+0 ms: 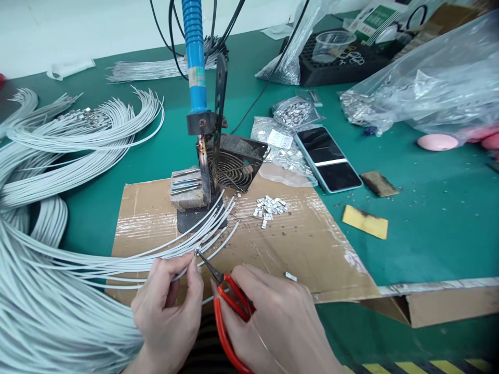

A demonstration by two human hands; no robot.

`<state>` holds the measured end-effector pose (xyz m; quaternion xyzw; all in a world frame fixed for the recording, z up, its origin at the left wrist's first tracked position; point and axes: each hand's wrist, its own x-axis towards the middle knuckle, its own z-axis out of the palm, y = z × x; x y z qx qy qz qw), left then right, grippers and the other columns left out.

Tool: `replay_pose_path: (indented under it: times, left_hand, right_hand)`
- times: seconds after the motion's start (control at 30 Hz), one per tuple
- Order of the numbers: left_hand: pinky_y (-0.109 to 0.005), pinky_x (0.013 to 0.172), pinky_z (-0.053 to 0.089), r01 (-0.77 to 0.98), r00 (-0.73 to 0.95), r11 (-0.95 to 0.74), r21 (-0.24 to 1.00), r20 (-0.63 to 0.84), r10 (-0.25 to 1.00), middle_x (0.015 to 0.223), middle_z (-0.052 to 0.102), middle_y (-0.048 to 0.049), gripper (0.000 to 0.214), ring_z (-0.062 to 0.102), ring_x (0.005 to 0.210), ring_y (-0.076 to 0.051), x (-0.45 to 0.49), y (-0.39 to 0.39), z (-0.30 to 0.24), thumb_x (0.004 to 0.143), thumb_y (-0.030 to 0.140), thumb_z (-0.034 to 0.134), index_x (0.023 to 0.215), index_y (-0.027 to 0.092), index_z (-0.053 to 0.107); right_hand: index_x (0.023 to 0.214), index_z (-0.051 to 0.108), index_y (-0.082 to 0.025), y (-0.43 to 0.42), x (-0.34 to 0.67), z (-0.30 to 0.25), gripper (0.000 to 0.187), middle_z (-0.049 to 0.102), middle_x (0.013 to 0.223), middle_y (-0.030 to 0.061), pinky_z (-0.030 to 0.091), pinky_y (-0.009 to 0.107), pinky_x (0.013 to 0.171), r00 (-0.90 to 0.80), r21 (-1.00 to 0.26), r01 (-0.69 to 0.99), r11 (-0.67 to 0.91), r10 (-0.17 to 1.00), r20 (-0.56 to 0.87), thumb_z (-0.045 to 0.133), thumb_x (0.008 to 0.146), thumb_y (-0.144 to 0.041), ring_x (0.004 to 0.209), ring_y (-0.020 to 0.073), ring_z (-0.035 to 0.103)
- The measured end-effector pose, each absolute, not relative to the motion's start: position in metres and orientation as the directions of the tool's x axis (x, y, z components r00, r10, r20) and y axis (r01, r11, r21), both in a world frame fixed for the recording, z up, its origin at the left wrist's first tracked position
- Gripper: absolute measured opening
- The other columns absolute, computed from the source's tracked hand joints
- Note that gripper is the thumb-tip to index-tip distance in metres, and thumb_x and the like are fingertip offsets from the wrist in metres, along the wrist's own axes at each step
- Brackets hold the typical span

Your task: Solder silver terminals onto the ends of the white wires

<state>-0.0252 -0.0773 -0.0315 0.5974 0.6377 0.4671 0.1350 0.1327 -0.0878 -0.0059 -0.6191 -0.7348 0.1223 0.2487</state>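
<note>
Left hand (169,306) and right hand (273,311) are meeting at the tip of a red-handled tool (222,287).
The left thumb and forefinger are pinching a piece too small to identify; the right fingers are wrapping closely around the tool's handles. Pale cables (128,265) are passing just beyond the left hand and massing to its left. Beyond the right hand, small white pieces (270,206) are lying heaped on cardboard (312,249); beyond both hands, a blue-handled soldering iron (197,78) is standing upright.
</note>
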Motion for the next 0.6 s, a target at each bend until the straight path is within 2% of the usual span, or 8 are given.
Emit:
replay_pose_path:
  times: [0.27, 0.5, 0.6]
  left_hand:
    - [-0.019, 0.056, 0.058, 0.689, -0.151, -0.249, 0.681, 0.471, 0.869, 0.078, 0.081, 0.0010, 0.014, 0.073, 0.063, -0.013, -0.0244, -0.0734, -0.0299, 0.088, 0.010, 0.073, 0.092, 0.024, 0.077]
    - [-0.021, 0.056, 0.056, 0.743, -0.086, -0.313, 0.592, 0.549, 0.832, 0.078, 0.081, 0.0009, 0.015, 0.070, 0.060, -0.012, -0.0252, -0.0729, -0.0337, 0.089, 0.008, 0.072, 0.096, 0.021, 0.074]
    - [-0.025, 0.058, 0.057, 0.793, -0.043, -0.334, 0.509, 0.594, 0.803, 0.075, 0.080, 0.0008, 0.013, 0.066, 0.049, -0.011, -0.0235, -0.0717, -0.0310, 0.090, 0.009, 0.071, 0.096, 0.020, 0.072]
  right_hand:
    - [0.065, 0.052, -0.024, -0.0883, 0.1307, -0.0077, 0.020, 0.058, 0.055, -0.0026, 0.026, 0.032, 0.053, -0.107, -0.433, 0.876, 0.214, 0.960, 0.258, 0.051, 0.085, -0.019, 0.049, 0.0138, 0.059]
    - [0.069, 0.052, -0.022, -0.0892, 0.1293, -0.0043, 0.019, 0.061, 0.059, -0.0005, 0.025, 0.031, 0.056, -0.144, -0.354, 0.900, 0.256, 0.939, 0.313, 0.056, 0.084, -0.013, 0.052, 0.0139, 0.058]
    - [0.068, 0.051, -0.023, -0.0891, 0.1294, -0.0042, 0.019, 0.061, 0.058, -0.0008, 0.025, 0.031, 0.055, -0.145, -0.374, 0.892, 0.254, 0.944, 0.296, 0.056, 0.083, -0.013, 0.052, 0.0139, 0.059]
